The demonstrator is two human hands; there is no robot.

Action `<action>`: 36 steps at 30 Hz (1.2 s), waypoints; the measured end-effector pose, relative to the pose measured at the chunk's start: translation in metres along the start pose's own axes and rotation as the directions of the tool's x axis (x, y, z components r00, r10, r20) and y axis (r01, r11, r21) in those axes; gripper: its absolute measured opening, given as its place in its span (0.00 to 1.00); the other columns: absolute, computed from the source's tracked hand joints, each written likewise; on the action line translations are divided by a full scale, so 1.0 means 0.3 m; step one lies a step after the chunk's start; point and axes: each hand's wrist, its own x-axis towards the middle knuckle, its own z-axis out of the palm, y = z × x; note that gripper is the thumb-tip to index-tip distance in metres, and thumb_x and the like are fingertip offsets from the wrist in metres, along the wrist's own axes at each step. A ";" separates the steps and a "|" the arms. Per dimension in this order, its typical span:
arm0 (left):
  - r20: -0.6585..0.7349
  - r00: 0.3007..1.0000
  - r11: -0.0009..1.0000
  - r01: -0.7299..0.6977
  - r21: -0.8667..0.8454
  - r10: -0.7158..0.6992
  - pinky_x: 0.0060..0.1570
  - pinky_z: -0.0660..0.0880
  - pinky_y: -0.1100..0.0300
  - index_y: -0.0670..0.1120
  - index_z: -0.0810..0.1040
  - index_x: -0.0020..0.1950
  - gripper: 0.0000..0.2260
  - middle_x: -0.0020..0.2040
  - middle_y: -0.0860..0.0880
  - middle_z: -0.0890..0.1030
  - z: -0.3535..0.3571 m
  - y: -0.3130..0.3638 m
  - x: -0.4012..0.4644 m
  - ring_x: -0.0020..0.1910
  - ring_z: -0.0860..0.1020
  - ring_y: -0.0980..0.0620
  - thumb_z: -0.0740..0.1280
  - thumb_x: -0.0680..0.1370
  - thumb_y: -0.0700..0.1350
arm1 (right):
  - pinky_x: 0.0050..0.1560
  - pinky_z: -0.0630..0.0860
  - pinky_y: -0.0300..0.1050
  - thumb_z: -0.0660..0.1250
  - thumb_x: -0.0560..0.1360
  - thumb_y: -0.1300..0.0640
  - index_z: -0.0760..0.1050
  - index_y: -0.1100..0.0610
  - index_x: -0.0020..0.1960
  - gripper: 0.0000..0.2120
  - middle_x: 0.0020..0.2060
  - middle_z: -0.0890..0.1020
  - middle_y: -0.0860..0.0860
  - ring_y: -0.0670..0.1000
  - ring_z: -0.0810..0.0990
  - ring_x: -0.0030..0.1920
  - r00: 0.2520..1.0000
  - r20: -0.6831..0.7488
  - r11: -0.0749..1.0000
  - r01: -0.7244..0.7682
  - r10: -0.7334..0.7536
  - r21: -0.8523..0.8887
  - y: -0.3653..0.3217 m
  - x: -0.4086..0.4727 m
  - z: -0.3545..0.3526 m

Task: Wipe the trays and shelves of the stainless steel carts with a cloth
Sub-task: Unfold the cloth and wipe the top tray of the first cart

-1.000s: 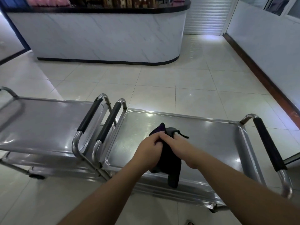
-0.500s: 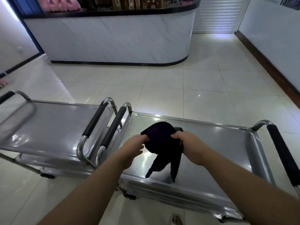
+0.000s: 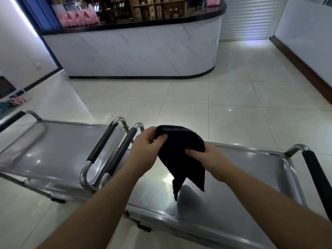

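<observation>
A dark cloth (image 3: pixel 179 155) hangs in the air above the top tray of the right stainless steel cart (image 3: pixel 251 186). My left hand (image 3: pixel 145 150) pinches the cloth's upper left edge. My right hand (image 3: pixel 210 159) grips its right side, thumb pressed into the fabric. The cloth's lower corners dangle just above the shiny tray. A second steel cart (image 3: pixel 53 153) stands to the left, its black-sleeved handle next to the right cart's handle (image 3: pixel 122 151).
A curved white counter (image 3: pixel 136 51) with a black top stands across the tiled floor. A white wall with a dark skirting runs along the right. The right cart's far handle (image 3: pixel 316 173) has a black grip. Shoes lie at the far left.
Both hands lifted the cloth off the tray and pulled apart, spreading it out. The view tilted up and shows more of the counter.
</observation>
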 end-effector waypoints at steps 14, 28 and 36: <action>-0.213 0.973 0.995 0.084 -0.051 -0.093 0.52 0.83 0.50 0.51 0.86 0.51 0.04 0.46 0.50 0.88 -0.113 -0.030 0.138 0.49 0.86 0.49 0.71 0.80 0.46 | 0.56 0.84 0.51 0.68 0.80 0.65 0.78 0.55 0.63 0.13 0.55 0.86 0.52 0.53 0.86 0.54 0.985 0.096 0.986 -0.147 0.140 0.077 0.077 0.064 0.123; 0.447 0.653 0.655 0.735 -0.177 -0.612 0.68 0.76 0.48 0.48 0.74 0.71 0.22 0.62 0.44 0.84 -0.200 -0.474 0.051 0.62 0.83 0.46 0.72 0.79 0.53 | 0.57 0.83 0.61 0.69 0.81 0.61 0.79 0.57 0.60 0.08 0.51 0.87 0.59 0.62 0.85 0.54 0.890 -0.128 0.855 -0.368 0.438 0.364 0.054 0.188 0.312; 0.372 0.800 0.873 0.484 0.060 -0.470 0.53 0.84 0.49 0.55 0.77 0.68 0.23 0.58 0.48 0.84 -0.323 -0.550 0.126 0.53 0.85 0.47 0.72 0.77 0.36 | 0.51 0.84 0.57 0.73 0.77 0.61 0.74 0.53 0.60 0.14 0.56 0.82 0.55 0.58 0.82 0.56 0.806 -0.174 0.824 -0.548 0.566 0.142 0.138 0.256 0.368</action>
